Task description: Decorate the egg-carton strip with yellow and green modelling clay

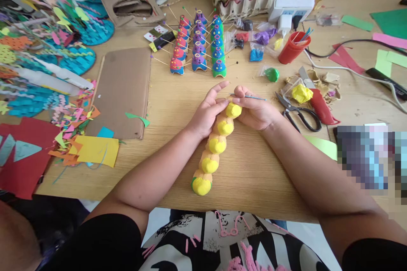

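Note:
An egg-carton strip (217, 145) shaped like a caterpillar slants across the table before me, its bumps covered in yellow clay. Its near end has a little green at the sides. My left hand (210, 110) is closed on the strip's far end, with thumb on top and some fingers lifted. At that same end, my right hand (256, 111) has its thumb against the last yellow bump. A thin blue stick (259, 98) pokes out from under the right thumb, pinched in that hand. Some right fingertips are hidden behind the strip.
Painted egg-carton caterpillars (199, 44) with pins stand in rows beyond. Scissors (299, 112), yellow clay (302, 93), a red-handled knife (322, 106) and a red cup (291, 51) lie right. A cardboard sheet (119, 89) and paper scraps are left. Cables (346, 72) cross the right side.

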A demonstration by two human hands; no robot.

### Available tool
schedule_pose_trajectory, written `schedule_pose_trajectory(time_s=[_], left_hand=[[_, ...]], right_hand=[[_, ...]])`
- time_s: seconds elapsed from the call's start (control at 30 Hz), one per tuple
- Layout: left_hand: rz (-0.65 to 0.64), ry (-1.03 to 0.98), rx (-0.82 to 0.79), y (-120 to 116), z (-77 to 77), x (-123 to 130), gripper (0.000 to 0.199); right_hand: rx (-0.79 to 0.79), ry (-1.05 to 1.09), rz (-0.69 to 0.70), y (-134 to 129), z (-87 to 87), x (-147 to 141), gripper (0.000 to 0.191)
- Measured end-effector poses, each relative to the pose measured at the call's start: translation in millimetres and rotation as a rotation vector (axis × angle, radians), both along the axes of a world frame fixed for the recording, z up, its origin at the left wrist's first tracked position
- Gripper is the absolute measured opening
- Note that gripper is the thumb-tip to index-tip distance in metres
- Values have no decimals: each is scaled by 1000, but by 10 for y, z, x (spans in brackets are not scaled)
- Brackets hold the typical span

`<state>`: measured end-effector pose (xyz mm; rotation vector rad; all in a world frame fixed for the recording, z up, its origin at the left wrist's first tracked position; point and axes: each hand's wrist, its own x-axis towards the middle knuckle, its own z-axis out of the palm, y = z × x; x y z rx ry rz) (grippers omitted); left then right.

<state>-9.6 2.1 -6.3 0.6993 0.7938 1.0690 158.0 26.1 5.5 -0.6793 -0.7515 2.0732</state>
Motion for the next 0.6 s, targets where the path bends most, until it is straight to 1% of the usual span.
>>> schedule_pose_trajectory(time_s=[0.17, 0.3, 0.43, 0.5, 0.6], left_hand=[[-17, 14, 8, -4, 15, 11, 75], [-24, -20, 22, 2, 13, 8, 79], [-2, -77, -21, 45, -9, -13, 72], [16, -105, -40, 67, -12, -20, 68], [43, -125, -51, 75, 8, -22, 61]], right_hand=[[1, -10, -10, -8, 0, -12, 54], [15, -36, -29, -19, -3, -25, 55], [32, -131, -48, 25, -7, -25, 52], [53, -204, -89, 75, -4, -10, 53], [98, -275, -226, 154, 0, 38, 47]])
